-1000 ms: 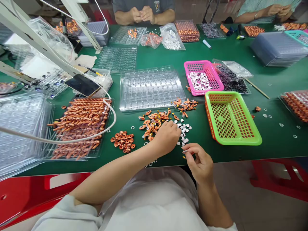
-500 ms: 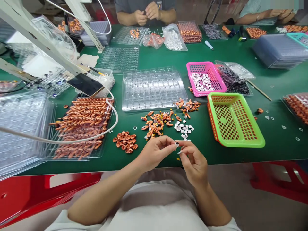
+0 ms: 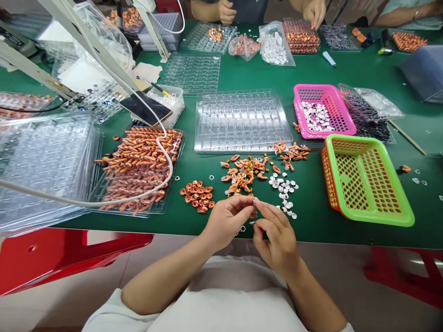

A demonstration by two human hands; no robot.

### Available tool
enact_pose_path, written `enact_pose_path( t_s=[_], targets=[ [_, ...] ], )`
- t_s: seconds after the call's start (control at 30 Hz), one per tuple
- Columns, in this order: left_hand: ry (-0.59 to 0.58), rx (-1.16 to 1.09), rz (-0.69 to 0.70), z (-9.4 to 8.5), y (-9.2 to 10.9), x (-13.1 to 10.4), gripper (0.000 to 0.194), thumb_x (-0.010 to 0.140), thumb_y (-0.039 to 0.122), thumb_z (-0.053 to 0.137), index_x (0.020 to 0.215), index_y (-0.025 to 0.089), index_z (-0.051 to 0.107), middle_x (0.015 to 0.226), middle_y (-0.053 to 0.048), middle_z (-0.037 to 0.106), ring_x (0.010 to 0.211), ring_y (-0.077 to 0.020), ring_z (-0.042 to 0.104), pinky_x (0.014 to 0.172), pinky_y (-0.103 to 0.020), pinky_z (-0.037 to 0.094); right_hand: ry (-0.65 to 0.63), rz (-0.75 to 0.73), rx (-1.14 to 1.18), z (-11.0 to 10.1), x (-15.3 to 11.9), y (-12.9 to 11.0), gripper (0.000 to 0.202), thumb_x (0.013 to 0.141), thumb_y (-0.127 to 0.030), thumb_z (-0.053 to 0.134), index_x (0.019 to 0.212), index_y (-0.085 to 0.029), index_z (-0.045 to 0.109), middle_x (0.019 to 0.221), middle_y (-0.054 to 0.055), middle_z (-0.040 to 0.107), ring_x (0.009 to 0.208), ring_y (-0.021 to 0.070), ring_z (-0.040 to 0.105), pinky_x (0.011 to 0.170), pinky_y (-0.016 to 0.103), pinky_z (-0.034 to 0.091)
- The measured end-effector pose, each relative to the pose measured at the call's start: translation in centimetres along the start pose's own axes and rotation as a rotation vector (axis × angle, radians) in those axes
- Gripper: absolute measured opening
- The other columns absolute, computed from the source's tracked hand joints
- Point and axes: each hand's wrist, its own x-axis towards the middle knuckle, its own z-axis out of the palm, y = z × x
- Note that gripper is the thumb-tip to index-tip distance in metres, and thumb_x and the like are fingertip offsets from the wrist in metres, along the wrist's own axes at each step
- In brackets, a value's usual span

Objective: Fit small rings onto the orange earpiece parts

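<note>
My left hand [image 3: 228,222] is closed in a pinch, with a small white cap [image 3: 255,202] at its thumb and index fingertips. My right hand [image 3: 279,237] meets it there, its index finger touching the cap. Lower down, the right thumb and another finger pinch a tiny pale piece [image 3: 252,223], too small to name. Just beyond my hands lie a pile of orange plastic parts [image 3: 244,173] with yellow bits and scattered white caps [image 3: 284,186]. Brown-orange cup-shaped pieces [image 3: 198,196] are heaped left of my left hand.
A green basket [image 3: 391,184] nested in an orange one stands right, with a pink basket [image 3: 325,87] of white pieces behind it. A clear tray [image 3: 242,120] lies ahead. Left are a tray of orange parts [image 3: 141,161], a phone [image 3: 147,108] and a hanging white cable [image 3: 166,152]. Co-workers sit opposite.
The view has turned, so the table's contents sit further right or tilted. The cap between my fingers has turned, its black spot hidden. A co-worker's hands have parted, one reaching to an orange-filled tray.
</note>
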Motion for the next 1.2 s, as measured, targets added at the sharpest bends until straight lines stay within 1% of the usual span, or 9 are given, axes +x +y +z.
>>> enact_pose_path(
  t_s=[0.13,0.3,0.43,0.57,0.67,0.77,0.83,1.03,1.2],
  targets=[
    [-0.033,-0.020,-0.009,-0.7,0.1,-0.2,0.024,0.074,0.028,0.078,0.094,0.015,0.074,0.091,-0.007,0.076,0.085,-0.0202,0.071,0.078,-0.031,0.059,-0.041,-0.031,0.006,-0.1,0.1,-0.1,0.025,0.082,-0.005,0.058,0.098,-0.024,0.057,0.136,0.012,0.060,0.124,0.0287,0.058,0.093,0.050,0.056],
    [-0.028,-0.054,0.004,-1.1,-0.2,-0.2,0.023,0.074,0.026,0.079,0.093,0.015,0.071,0.089,-0.005,0.076,0.083,-0.0177,0.070,0.077,-0.029,0.059,-0.084,-0.068,0.031,-0.4,0.3,-0.2,0.026,0.080,-0.004,0.060,0.098,-0.023,0.057,0.137,0.013,0.060,0.126,0.0291,0.056,0.093,0.049,0.056],
    [-0.039,-0.046,0.020,-1.3,-0.3,-0.4,0.023,0.075,0.024,0.079,0.094,0.015,0.070,0.088,-0.005,0.075,0.082,-0.0165,0.070,0.077,-0.028,0.059,-0.089,-0.042,0.105,-0.6,0.4,-0.3,0.026,0.080,-0.003,0.058,0.096,-0.024,0.057,0.138,0.010,0.059,0.124,0.0287,0.058,0.093,0.050,0.056],
    [-0.062,-0.028,0.025,-1.6,-0.3,-0.5,0.022,0.076,0.029,0.078,0.090,0.014,0.070,0.085,-0.006,0.074,0.076,-0.0164,0.070,0.075,-0.030,0.060,-0.112,0.093,0.302,-1.2,0.6,-0.6,0.022,0.082,-0.004,0.055,0.090,-0.024,0.056,0.132,0.009,0.063,0.117,0.0262,0.061,0.093,0.048,0.055],
    [-0.069,-0.015,0.002,-1.8,-0.5,-0.6,0.022,0.075,0.030,0.079,0.087,0.014,0.070,0.085,-0.006,0.074,0.073,-0.0161,0.070,0.072,-0.029,0.060,-0.115,0.300,0.427,-1.7,0.8,-0.7,0.015,0.087,-0.009,0.053,0.084,-0.024,0.055,0.121,0.008,0.068,0.109,0.0238,0.064,0.090,0.042,0.054],
    [-0.078,0.012,-0.002,-1.9,-0.8,-0.8,0.022,0.076,0.030,0.078,0.088,0.014,0.070,0.083,-0.006,0.074,0.074,-0.0164,0.070,0.072,-0.028,0.059,-0.057,0.476,0.472,-1.9,1.2,-0.6,0.012,0.091,-0.015,0.052,0.084,-0.023,0.055,0.114,0.008,0.068,0.107,0.0227,0.064,0.088,0.038,0.052],
    [-0.095,0.038,0.026,-2.0,-1.1,-0.9,0.020,0.076,0.029,0.078,0.089,0.015,0.071,0.085,-0.006,0.074,0.076,-0.0167,0.070,0.073,-0.028,0.059,-0.062,0.502,0.471,-1.9,1.6,-0.5,0.012,0.092,-0.018,0.051,0.083,-0.022,0.056,0.109,0.007,0.067,0.106,0.0224,0.062,0.088,0.037,0.051],
    [-0.168,0.221,0.200,-2.3,-1.4,-0.9,0.016,0.082,0.027,0.072,0.095,0.017,0.073,0.088,-0.006,0.075,0.078,-0.0163,0.070,0.074,-0.025,0.056,-0.179,0.492,0.511,-2.0,2.7,-0.3,0.015,0.093,-0.020,0.051,0.079,-0.022,0.056,0.093,0.005,0.060,0.096,0.0196,0.059,0.083,0.033,0.049],
    [-0.217,0.338,0.329,-2.5,-1.3,-0.7,0.013,0.086,0.024,0.068,0.097,0.017,0.072,0.088,-0.006,0.075,0.078,-0.0158,0.069,0.074,-0.025,0.055,-0.233,0.499,0.537,-2.2,3.0,-0.3,0.018,0.094,-0.020,0.051,0.076,-0.022,0.053,0.081,0.001,0.055,0.081,0.0164,0.057,0.075,0.030,0.047]
  ],
)
